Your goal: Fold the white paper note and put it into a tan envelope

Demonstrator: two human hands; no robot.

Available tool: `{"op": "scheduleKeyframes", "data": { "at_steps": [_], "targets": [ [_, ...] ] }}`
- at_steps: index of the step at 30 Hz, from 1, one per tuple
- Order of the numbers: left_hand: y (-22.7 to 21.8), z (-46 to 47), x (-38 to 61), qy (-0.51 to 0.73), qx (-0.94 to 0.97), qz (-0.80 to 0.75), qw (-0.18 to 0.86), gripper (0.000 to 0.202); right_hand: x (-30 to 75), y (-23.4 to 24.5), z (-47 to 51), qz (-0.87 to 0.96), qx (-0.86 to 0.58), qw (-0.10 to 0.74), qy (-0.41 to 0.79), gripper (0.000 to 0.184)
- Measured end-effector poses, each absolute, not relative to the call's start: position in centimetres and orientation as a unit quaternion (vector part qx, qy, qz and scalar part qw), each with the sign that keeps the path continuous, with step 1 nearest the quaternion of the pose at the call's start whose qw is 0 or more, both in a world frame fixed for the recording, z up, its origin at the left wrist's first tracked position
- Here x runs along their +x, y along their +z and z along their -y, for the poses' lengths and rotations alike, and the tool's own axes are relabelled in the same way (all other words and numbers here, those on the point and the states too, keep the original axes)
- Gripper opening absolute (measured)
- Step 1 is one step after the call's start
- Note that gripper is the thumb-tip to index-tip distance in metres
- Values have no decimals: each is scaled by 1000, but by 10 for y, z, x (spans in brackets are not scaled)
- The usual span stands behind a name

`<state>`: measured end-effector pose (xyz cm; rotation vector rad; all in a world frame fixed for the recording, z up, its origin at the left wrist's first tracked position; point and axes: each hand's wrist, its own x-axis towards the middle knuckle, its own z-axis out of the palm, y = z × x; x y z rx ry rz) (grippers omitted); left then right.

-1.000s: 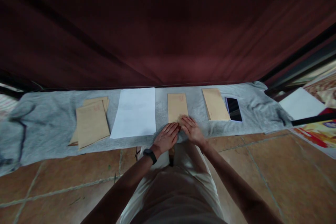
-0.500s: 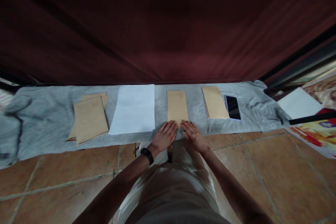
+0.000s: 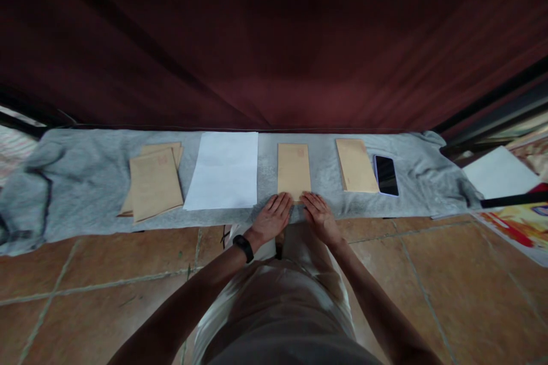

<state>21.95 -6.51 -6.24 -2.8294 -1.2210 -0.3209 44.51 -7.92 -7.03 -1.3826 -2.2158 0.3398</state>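
Note:
A brown paper envelope with faint red print near its top right lies flat on the grey cloth in front of me. My left hand rests with outstretched fingers on its near left corner. On the near right corner lie the fingers of my right hand, also stretched out. Both hands press from above, and neither grips anything. The envelope's near edge is partly hidden under the fingertips. A black band circles my left wrist.
Left of the envelope lies a stack of white paper, then a pile of brown envelopes. On the right are more envelopes and a phone. Grey cloth covers the narrow surface; dark red fabric hangs behind it.
The view has shifted slightly, so the things on the cloth appear a little further right. Both hands stay on the envelope's near end, with hardly any movement against it.

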Motion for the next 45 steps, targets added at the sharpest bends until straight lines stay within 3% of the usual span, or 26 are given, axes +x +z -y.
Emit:
{"op": "scheduleKeyframes", "data": {
  "at_steps": [23,45],
  "targets": [
    [-66,49,205,-220,-863,447,-84,29,450,-74,69,756,-536,329,181,30],
    [-64,45,215,-267,-820,496,-100,18,441,-72,63,711,-590,346,163,23]
  ]
}}
